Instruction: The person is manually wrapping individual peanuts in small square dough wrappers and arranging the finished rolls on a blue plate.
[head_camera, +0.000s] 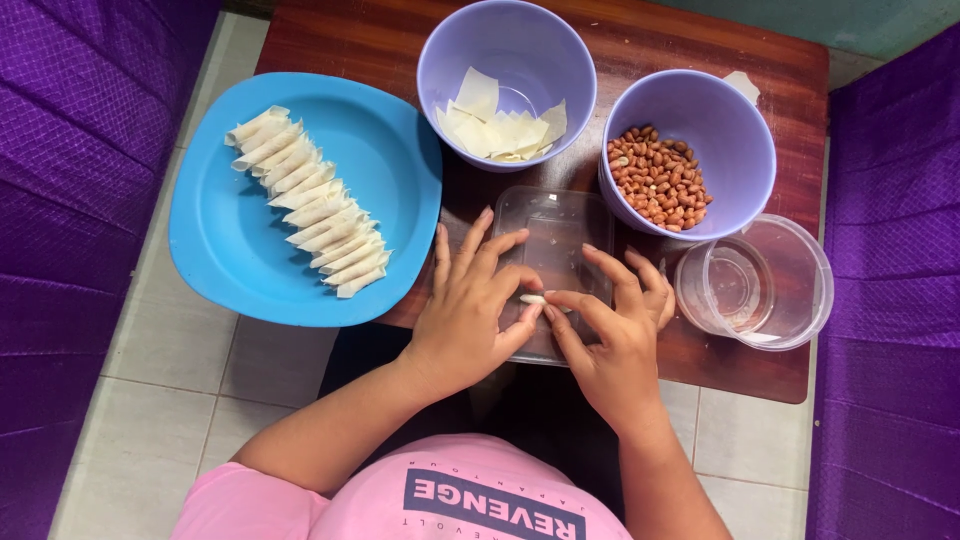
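Note:
My left hand (472, 305) and my right hand (612, 318) meet over a clear rectangular plastic lid (553, 222) on the wooden table (350, 40). Together their fingertips pinch a small pale roll of wrapper (534, 298). On the blue plate (395, 170) at the left lies a diagonal row of several finished pale rolls (308, 200). A purple bowl (520, 35) behind my hands holds square pale wrapper sheets (498, 128). A second purple bowl (725, 120) to the right holds peanuts (657, 178).
A clear round plastic container (800, 262) stands at the table's right front, beside the peanut bowl. Purple cushioned seats (70, 200) flank the table on both sides. Pale floor tiles (170, 370) lie below the plate's overhanging edge.

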